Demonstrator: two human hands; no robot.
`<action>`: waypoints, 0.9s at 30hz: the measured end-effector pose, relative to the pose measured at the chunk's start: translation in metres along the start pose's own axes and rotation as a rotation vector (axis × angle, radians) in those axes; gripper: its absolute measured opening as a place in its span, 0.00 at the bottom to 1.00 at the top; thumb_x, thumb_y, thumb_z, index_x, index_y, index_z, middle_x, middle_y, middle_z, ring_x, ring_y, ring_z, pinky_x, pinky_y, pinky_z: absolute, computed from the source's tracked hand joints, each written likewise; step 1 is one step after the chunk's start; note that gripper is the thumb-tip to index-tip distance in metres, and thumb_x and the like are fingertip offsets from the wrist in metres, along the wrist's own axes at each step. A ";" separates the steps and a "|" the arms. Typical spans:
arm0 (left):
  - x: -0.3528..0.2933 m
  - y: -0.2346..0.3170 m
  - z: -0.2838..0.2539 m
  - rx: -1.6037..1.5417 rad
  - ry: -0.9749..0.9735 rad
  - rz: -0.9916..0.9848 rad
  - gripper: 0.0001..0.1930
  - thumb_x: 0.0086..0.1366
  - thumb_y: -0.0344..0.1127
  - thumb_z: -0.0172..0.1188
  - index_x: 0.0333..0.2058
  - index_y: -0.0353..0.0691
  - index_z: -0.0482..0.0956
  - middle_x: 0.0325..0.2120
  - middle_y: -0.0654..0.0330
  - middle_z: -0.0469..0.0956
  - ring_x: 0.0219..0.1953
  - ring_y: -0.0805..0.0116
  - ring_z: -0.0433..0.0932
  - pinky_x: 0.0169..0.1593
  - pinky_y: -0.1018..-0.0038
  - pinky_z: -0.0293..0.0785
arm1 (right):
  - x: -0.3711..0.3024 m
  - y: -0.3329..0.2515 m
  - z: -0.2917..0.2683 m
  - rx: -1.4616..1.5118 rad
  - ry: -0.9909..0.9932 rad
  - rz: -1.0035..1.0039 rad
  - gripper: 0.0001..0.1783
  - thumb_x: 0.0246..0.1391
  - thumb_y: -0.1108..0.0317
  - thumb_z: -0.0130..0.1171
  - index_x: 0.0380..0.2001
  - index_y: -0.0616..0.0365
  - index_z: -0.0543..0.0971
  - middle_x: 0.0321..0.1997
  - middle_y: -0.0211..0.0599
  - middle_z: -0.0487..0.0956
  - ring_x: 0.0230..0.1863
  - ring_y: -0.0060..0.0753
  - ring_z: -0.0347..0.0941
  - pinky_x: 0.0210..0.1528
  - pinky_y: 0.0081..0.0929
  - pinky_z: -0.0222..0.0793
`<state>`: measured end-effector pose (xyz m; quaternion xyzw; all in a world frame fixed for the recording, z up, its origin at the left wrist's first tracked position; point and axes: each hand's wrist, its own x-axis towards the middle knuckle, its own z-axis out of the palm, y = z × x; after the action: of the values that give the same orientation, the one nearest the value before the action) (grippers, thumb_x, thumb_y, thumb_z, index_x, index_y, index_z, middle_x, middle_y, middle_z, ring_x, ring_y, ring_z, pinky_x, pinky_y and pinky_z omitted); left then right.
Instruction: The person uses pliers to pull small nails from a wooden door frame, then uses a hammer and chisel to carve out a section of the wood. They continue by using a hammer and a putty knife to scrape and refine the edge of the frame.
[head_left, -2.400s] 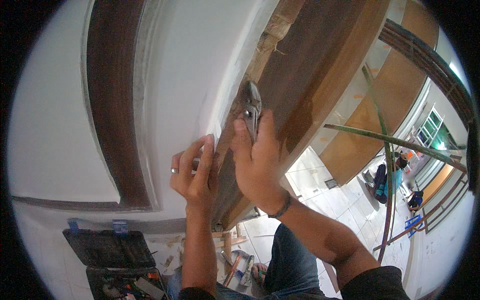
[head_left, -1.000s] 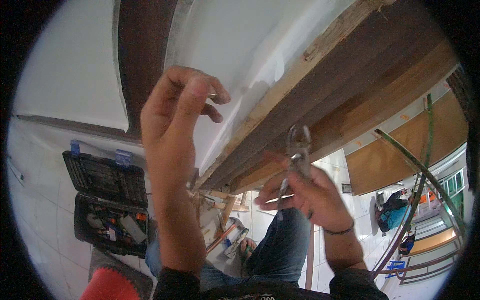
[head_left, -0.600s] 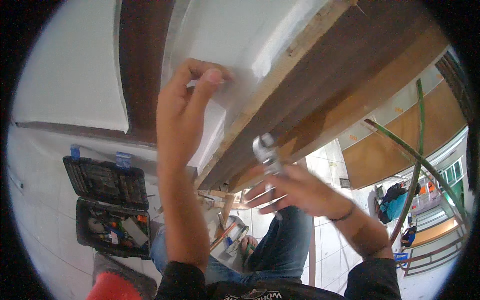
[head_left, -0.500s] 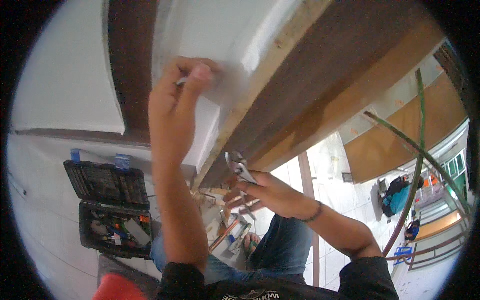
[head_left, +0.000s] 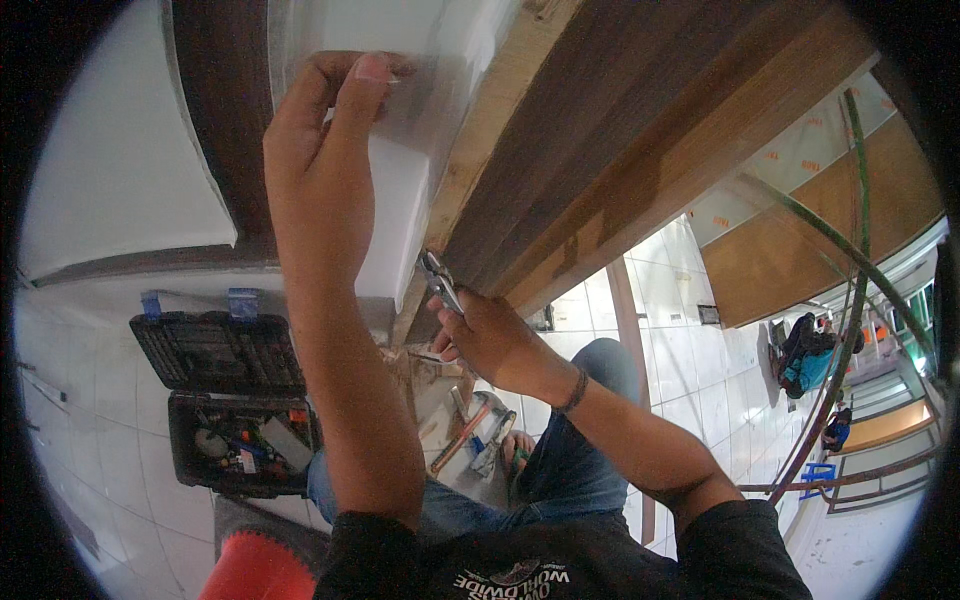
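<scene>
My left hand is raised in front of a white surface, its thumb and forefinger pinched together. A thin pale sliver shows at the fingertips, too small to name. Lower and to the right, my right hand is wrapped around metal pliers, whose head points up and left. The pliers' head lies close to the pale wooden edge of a dark brown wood-grain panel; whether they touch I cannot tell.
An open black toolbox with mixed tools stands on the tiled floor at left. A hammer with an orange handle lies between my legs. A red object is at lower left. Long thin poles cross at right, near a teal bag.
Both hands have shifted up and left in the picture. My right hand has brought the pliers nearer the panel's pale edge, and their head is turned more upright. The left pinch is kept.
</scene>
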<state>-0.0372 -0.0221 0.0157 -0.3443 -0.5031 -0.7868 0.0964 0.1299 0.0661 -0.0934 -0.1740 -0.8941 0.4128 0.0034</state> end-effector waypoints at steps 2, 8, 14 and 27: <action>0.001 -0.002 0.000 0.003 0.003 -0.001 0.12 0.68 0.38 0.53 0.37 0.36 0.80 0.31 0.63 0.79 0.34 0.76 0.72 0.43 0.78 0.67 | -0.001 -0.010 0.002 0.145 -0.014 0.095 0.20 0.67 0.59 0.39 0.49 0.69 0.66 0.29 0.43 0.80 0.32 0.31 0.80 0.33 0.25 0.78; 0.002 -0.001 0.003 0.005 0.020 0.029 0.12 0.68 0.38 0.52 0.36 0.36 0.80 0.31 0.63 0.80 0.33 0.77 0.72 0.42 0.79 0.67 | -0.010 -0.016 -0.010 0.407 -0.024 0.140 0.24 0.66 0.51 0.43 0.49 0.65 0.65 0.30 0.43 0.78 0.30 0.32 0.80 0.32 0.27 0.81; 0.004 -0.006 0.001 -0.026 0.010 0.023 0.12 0.68 0.38 0.53 0.36 0.36 0.80 0.31 0.62 0.80 0.34 0.76 0.74 0.42 0.78 0.68 | -0.013 -0.033 -0.030 0.553 -0.179 0.285 0.30 0.65 0.47 0.45 0.55 0.64 0.59 0.34 0.46 0.77 0.32 0.35 0.81 0.34 0.30 0.83; 0.004 -0.003 -0.003 0.011 0.001 0.049 0.13 0.69 0.39 0.52 0.36 0.36 0.80 0.33 0.60 0.81 0.36 0.73 0.76 0.45 0.76 0.70 | -0.006 -0.033 -0.035 0.205 -0.186 0.251 0.27 0.67 0.52 0.40 0.55 0.67 0.61 0.30 0.45 0.78 0.33 0.33 0.81 0.32 0.28 0.81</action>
<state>-0.0425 -0.0222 0.0151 -0.3556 -0.4989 -0.7815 0.1179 0.1310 0.0701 -0.0449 -0.2437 -0.8152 0.5130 -0.1133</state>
